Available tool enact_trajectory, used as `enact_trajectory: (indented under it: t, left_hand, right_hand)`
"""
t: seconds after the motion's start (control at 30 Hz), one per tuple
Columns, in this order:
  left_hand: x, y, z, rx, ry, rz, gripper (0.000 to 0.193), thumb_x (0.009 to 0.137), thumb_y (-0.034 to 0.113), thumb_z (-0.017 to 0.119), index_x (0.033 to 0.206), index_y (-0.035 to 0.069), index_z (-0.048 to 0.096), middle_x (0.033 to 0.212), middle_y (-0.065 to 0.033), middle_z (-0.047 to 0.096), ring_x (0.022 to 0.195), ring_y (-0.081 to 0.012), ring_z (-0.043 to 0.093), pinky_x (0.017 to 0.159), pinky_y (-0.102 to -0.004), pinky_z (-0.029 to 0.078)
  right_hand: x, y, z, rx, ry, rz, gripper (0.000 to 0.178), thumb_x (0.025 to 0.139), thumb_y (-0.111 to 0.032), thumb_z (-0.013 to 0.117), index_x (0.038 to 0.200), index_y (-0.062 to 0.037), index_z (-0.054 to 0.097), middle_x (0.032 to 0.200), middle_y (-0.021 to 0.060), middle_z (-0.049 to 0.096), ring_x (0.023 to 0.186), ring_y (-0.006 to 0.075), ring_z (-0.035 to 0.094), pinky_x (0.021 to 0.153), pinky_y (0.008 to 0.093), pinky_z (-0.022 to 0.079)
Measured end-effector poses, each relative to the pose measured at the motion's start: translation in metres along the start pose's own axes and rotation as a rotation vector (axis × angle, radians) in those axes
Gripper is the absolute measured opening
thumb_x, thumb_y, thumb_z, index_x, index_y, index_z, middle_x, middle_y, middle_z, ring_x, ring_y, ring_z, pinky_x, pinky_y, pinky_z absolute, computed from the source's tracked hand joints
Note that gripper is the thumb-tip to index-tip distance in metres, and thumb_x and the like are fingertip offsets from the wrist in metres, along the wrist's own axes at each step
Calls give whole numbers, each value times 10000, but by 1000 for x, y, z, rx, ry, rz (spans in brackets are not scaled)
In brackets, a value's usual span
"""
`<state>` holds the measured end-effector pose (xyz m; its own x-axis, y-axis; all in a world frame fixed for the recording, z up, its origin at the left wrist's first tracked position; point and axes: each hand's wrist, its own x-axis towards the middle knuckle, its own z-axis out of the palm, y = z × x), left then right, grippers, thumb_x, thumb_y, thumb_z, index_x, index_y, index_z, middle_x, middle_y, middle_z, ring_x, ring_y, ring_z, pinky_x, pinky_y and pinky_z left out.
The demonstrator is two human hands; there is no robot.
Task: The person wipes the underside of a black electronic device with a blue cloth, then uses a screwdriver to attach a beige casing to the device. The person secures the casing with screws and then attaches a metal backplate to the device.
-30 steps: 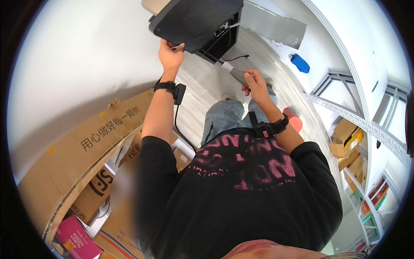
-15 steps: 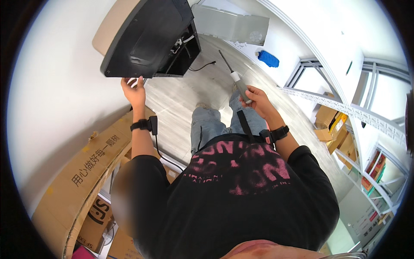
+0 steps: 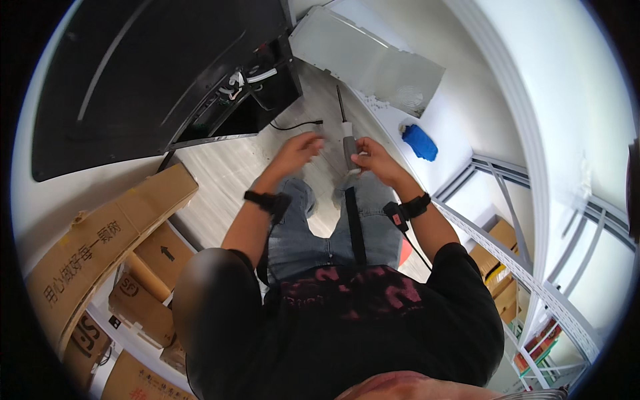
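Note:
In my right hand I hold a screwdriver by its thick grey handle; the long dark shaft points away from me. My left hand hovers just left of it, fingers smeared by motion and apart from the tool. Ahead on the left stands a large black appliance. Its lower side is open, showing white connectors and wires inside. A black cord with a plug lies on the floor beside it.
A grey metal panel leans at the far side, small white bits near its lower edge. A blue bundle lies on a white ledge. Cardboard boxes line the left; metal shelving with cartons stands right.
My left hand has left the appliance's lower edge and come to the middle. The screwdriver has moved left and turned more upright. The view has shifted, so the appliance looks larger.

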<state>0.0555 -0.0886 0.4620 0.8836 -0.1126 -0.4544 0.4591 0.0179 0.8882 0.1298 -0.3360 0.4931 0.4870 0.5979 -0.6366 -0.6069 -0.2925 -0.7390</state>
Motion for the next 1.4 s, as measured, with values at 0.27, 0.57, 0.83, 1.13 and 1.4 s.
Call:
enact_trajectory:
  t: [0.27, 0.57, 0.83, 1.13, 1.4]
  left_hand:
    - [116, -53, 18, -8, -79, 101, 547, 948, 287, 566, 1379, 7, 377, 1086, -125, 592, 873, -174, 611, 680, -314, 535]
    - [213, -89, 3, -88, -166, 255, 551, 935, 219, 586, 1411, 63, 355, 1079, -88, 518, 820, -161, 625, 560, -297, 550]
    - [227, -96, 73, 166, -73, 357, 566, 864, 171, 683, 1355, 50, 431, 1061, -84, 534, 788, -148, 620, 544, -266, 537]
    - [292, -123, 109, 254, -546, 146, 442, 900, 195, 636, 1303, 77, 497, 1114, -74, 584, 919, -156, 599, 782, -298, 507]
    - [346, -211, 168, 331, -707, 22, 444, 928, 264, 592, 1312, 65, 492, 1122, -75, 582, 985, -154, 565, 823, -300, 469]
  right_hand:
    - [122, 38, -34, -260, 62, -189, 374, 891, -194, 637, 1152, 10, 464, 978, 119, 593, 869, 191, 611, 643, 303, 526]
    - [185, 7, -100, -744, 189, -350, 402, 901, -331, 615, 1051, 39, 574, 798, 102, 628, 681, 169, 609, 610, 299, 469]
    - [193, 51, -146, -655, 508, -529, 296, 906, -295, 632, 1046, -39, 582, 843, 34, 605, 721, 107, 543, 618, 255, 445]
    - [80, 166, -260, -128, 950, -470, 299, 941, -237, 584, 1179, -62, 542, 822, 22, 575, 753, 97, 506, 702, 241, 416]
    - [59, 305, -348, -284, 1217, 63, 423, 854, -175, 660, 1205, -30, 475, 883, 151, 594, 772, 233, 598, 721, 346, 488]
